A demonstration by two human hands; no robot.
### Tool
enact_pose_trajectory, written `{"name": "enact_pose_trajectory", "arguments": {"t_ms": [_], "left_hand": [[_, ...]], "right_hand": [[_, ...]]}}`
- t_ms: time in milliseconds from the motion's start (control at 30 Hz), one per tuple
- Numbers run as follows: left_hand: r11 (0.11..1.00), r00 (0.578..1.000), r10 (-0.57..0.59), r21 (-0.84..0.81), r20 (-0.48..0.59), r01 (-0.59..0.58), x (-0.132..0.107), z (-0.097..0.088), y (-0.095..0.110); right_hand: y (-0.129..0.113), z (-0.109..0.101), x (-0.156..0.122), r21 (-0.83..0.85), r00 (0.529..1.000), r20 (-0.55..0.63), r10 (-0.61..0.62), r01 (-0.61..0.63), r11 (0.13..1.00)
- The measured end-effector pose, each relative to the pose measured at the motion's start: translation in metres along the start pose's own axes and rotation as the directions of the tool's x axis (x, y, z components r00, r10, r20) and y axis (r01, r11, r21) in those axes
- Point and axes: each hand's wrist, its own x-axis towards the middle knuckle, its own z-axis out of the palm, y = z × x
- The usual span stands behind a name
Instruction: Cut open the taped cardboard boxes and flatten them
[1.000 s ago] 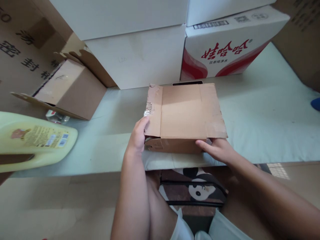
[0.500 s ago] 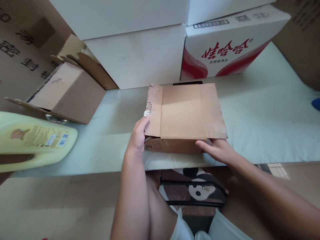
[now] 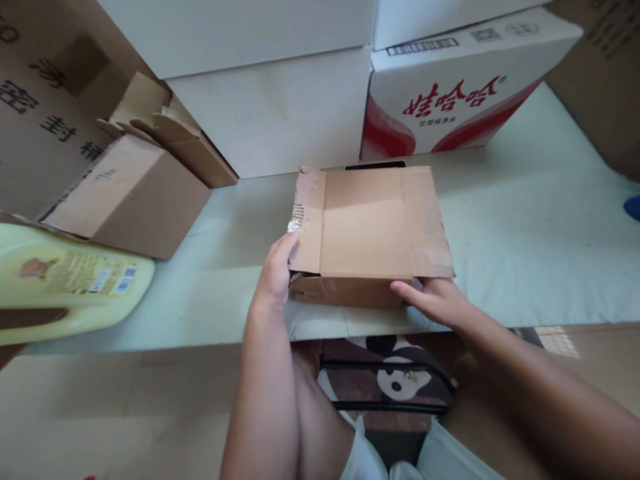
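A small brown cardboard box with torn tape on its flaps sits at the near edge of a pale green covered surface. My left hand presses against the box's left near corner, thumb on the flap edge. My right hand holds the box's right near corner, fingers under the flap and against the front wall. Both hands grip the box between them.
An open brown carton lies on its side at the left. A large yellow jug lies at the far left. White boxes and a red-and-white printed case stand behind. A panda-print item is below.
The open brown carton at the left has shifted down and toward the yellow jug. My hands and the small box have stayed still.
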Motion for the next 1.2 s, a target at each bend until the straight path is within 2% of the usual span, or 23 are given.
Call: {"name": "enact_pose_trajectory", "arguments": {"t_ms": [200, 300, 367, 500, 633, 800, 1200], "left_hand": [[1.0, 1.0, 0.0, 0.027, 0.004, 0.0, 0.001, -0.001, 0.002], [0.998, 1.0, 0.022, 0.064, 0.012, -0.022, 0.0, 0.0, 0.004], [0.995, 0.999, 0.038, 0.092, 0.017, -0.039, -0.001, 0.001, 0.006], [0.99, 0.997, 0.071, 0.116, 0.04, -0.075, -0.003, 0.005, 0.01], [0.992, 0.996, 0.076, 0.096, 0.044, -0.08, -0.005, 0.009, 0.014], [0.99, 1.0, 0.022, 0.137, -0.016, -0.02, -0.004, 0.01, 0.018], [0.988, 0.999, 0.032, 0.15, -0.03, -0.027, -0.003, 0.009, 0.017]], "right_hand": [[0.003, 0.002, -0.001, -0.004, 0.996, -0.083, 0.01, -0.011, 1.0], [0.004, 0.001, 0.001, 0.006, 0.986, -0.169, 0.005, -0.004, 1.0], [0.004, 0.0, 0.004, 0.006, 0.971, -0.236, 0.026, -0.025, 1.0], [0.001, -0.005, 0.01, 0.0, 0.93, -0.333, 0.155, -0.165, 0.986], [0.001, -0.008, 0.014, -0.004, 0.884, -0.443, 0.149, -0.168, 0.986], [0.005, -0.009, 0.019, -0.01, 0.87, -0.476, 0.132, -0.156, 0.988], [0.007, -0.007, 0.02, 0.014, 0.887, -0.444, 0.129, -0.137, 0.99]]}}
